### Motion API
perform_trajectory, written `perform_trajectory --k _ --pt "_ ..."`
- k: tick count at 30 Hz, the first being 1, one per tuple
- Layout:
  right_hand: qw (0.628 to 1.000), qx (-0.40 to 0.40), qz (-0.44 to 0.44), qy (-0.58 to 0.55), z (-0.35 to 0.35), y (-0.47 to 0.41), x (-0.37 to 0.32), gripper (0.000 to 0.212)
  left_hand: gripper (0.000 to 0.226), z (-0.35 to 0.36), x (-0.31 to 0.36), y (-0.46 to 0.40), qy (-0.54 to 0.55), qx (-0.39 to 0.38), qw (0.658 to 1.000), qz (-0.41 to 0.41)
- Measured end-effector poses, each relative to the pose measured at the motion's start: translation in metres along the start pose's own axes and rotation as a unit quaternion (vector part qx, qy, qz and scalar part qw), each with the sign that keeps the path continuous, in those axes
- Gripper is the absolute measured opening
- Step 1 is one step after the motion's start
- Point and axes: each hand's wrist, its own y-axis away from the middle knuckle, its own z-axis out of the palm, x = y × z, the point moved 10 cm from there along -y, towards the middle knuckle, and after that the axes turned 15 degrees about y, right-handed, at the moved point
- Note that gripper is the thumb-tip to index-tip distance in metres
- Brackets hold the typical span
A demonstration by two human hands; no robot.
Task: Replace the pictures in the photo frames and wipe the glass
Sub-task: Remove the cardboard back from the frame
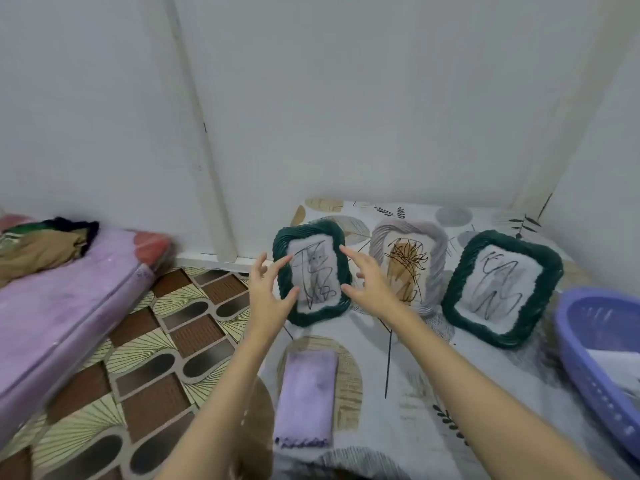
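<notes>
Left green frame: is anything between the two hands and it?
Nothing visible. The left hand and right hand flank the left green frame with fingers spread, at or just short of its side edges. The folded purple cloth lies nearer the person, clear of both hands.

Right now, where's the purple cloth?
In the head view the folded purple cloth lies on the patterned tablecloth, low centre, just in front of the left green frame, between the person's forearms.

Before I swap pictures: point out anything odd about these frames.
All three pictures carry black scribbles: left green frame, grey middle frame, right green frame. The right one leans askew. No breakage visible.
</notes>
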Motion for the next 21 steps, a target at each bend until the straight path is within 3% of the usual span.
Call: perform_trajectory --k 7,13,21 --pt "0.999 -0.021 0.024 0.002 0.013 -0.013 -0.003 0.089 0.087 0.012 -0.03 -0.008 0.054 -0.072 0.994 -0.056" --pt "0.999 0.025 0.013 0.04 -0.02 0.011 -0.014 0.089 0.076 0.009 -0.007 -0.006 0.094 -0.083 0.991 -0.057" --pt "0.999 0.04 0.017 -0.02 -0.091 0.105 0.006 0.087 0.069 0.063 0.061 0.051 0.263 -0.177 0.942 -0.106"
